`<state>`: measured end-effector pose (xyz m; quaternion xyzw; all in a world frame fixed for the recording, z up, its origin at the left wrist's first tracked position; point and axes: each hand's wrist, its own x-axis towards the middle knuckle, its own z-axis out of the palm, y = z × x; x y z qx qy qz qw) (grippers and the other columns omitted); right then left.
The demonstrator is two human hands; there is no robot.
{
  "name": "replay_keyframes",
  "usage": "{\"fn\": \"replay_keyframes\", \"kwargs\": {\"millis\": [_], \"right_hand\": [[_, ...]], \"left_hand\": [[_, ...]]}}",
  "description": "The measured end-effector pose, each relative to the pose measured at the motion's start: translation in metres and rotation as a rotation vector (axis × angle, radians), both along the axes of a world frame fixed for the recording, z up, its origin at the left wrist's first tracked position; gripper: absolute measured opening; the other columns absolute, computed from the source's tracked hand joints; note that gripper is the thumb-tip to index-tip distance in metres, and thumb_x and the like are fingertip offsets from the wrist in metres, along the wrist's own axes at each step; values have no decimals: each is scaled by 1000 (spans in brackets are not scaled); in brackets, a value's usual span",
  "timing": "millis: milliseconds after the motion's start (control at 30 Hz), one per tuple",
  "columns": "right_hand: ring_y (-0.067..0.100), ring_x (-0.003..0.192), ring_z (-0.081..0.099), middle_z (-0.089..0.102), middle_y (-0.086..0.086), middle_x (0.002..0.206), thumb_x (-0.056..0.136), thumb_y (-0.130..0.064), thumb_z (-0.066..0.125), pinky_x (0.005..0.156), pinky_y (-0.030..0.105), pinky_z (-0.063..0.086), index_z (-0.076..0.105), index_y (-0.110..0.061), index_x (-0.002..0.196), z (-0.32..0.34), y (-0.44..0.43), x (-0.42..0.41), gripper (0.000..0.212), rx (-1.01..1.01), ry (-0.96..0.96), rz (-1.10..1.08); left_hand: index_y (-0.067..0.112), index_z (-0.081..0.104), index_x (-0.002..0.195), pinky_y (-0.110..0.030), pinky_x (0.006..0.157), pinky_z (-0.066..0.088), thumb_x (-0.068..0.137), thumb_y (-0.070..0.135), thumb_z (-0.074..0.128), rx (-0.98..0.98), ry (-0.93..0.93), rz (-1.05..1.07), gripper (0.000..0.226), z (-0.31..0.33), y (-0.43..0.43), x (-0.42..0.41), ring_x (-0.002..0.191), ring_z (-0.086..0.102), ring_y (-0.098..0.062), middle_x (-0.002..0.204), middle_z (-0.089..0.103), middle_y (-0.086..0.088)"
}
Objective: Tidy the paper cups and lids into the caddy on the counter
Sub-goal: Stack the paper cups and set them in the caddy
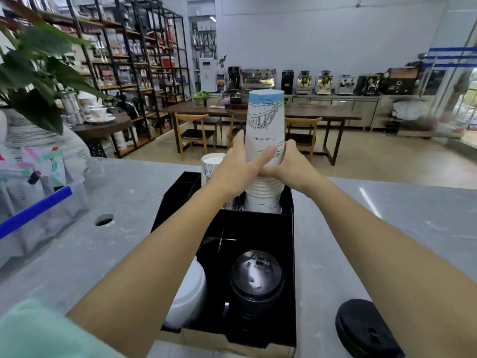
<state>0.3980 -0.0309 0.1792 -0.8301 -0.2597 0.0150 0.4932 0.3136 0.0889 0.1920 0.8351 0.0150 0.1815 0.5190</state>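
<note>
Both forearms are bare, with no watch or rings showing. A pale mint-green short fabric sleeve (33, 332) covers the left upper arm.

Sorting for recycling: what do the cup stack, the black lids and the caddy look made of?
Cup stack: matte printed paper, with rolled rims showing near its base. Black lids: glossy moulded plastic, catching glare. Caddy: smooth black panels, probably acrylic or plastic; the brown front edge suggests cardboard.

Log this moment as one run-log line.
step: seating cup stack in caddy far-right slot | left hand: gripping stack | right hand: gripping stack | black lid stack: near slot | loose black lid: on counter
</note>
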Motion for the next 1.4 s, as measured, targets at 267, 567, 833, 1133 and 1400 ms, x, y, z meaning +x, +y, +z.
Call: {"fn": "replay_keyframes", "kwargs": {"millis": [267, 567, 833, 1133, 1400], "right_hand": [[12, 109, 59, 60, -9, 119, 31, -55, 90, 94, 34, 49, 46, -25, 126, -7, -2, 16, 109, -209, 45, 85], [17, 115, 53, 52, -2, 125, 69, -30, 80, 99, 38, 45, 33, -13, 128, -9, -4, -6, 77, 52, 34, 30], [22, 111, 56, 56, 4, 125, 71, -33, 77, 97, 46, 47, 37, -9, 119, -6, -3, -5, 67, -47, -29, -6], [25, 121, 49, 48, 8, 138, 81, -43, 65, 101, 41, 42, 20, -9, 137, -2, -9, -33, 80, -101, 32, -31], [20, 125, 44, 42, 6, 143, 83, -43, 64, 91, 31, 39, 26, -15, 142, -19, -67, -120, 76, -129, -41, -64]], "left_hand": [[23, 27, 143, -38, 105, 41, 84, 54, 57, 45, 54, -23, 73, -5, 8, 0, 118, 53, -18, 136, 52, 2], [25, 7, 150, -38, 111, 33, 84, 45, 63, -39, 73, -57, 88, -21, 7, 1, 133, 41, -18, 147, 40, -1], [36, -4, 150, -45, 112, 33, 71, 61, 61, 128, 77, -65, 105, -25, 4, 2, 131, 46, -17, 143, 46, 12], [25, 6, 152, -25, 111, 27, 86, 43, 60, 134, 87, -102, 87, -21, -4, -26, 128, 37, -4, 150, 36, 11], [23, 48, 137, -23, 100, 32, 87, 48, 56, 284, -94, 107, 56, -26, -24, -125, 128, 45, -8, 137, 53, 7]]}}
